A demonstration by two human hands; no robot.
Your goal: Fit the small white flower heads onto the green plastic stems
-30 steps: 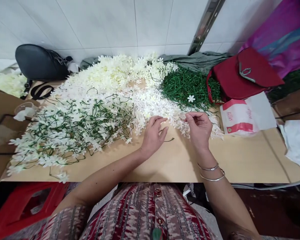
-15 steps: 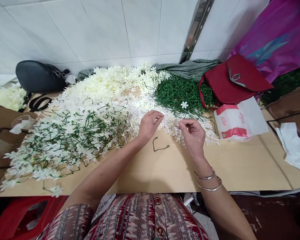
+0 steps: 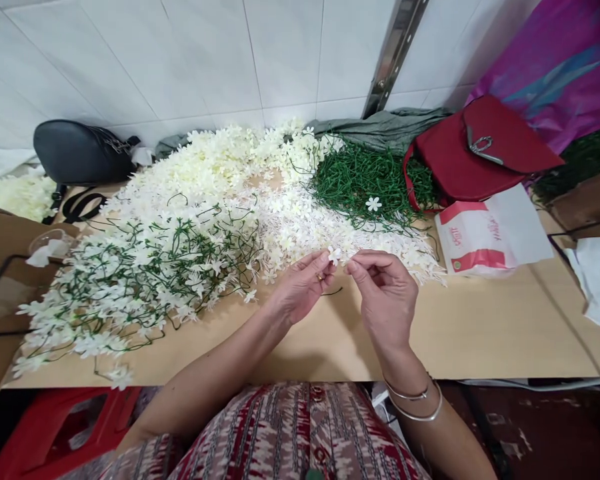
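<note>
In front of my body, my left hand (image 3: 307, 283) pinches a small white artificial flower (image 3: 334, 255) between thumb and fingers. My right hand (image 3: 387, 290) is closed in a pinch just to the right of the flower; whatever lies between its fingertips is too small to make out. Under the hands a short green stem (image 3: 335, 291) lies on the table, mostly covered. Behind them spreads a heap of loose white flowers (image 3: 300, 217). To the left is a pile of white flowers on green stems (image 3: 165, 267). A tangle of green stems (image 3: 370, 180) sits behind my right hand.
A red bag (image 3: 485, 150) and a red-and-white packet (image 3: 475, 237) are at the right of the table (image 3: 480, 320). A black bag (image 3: 83, 153) stands at the back left. Cardboard boxes (image 3: 0, 287) flank the table, and a tiled wall (image 3: 205, 60) rises behind.
My left hand has come down and turned, and a white flower now shows in its fingertips. My right hand has moved slightly down and left, close to the flower.
</note>
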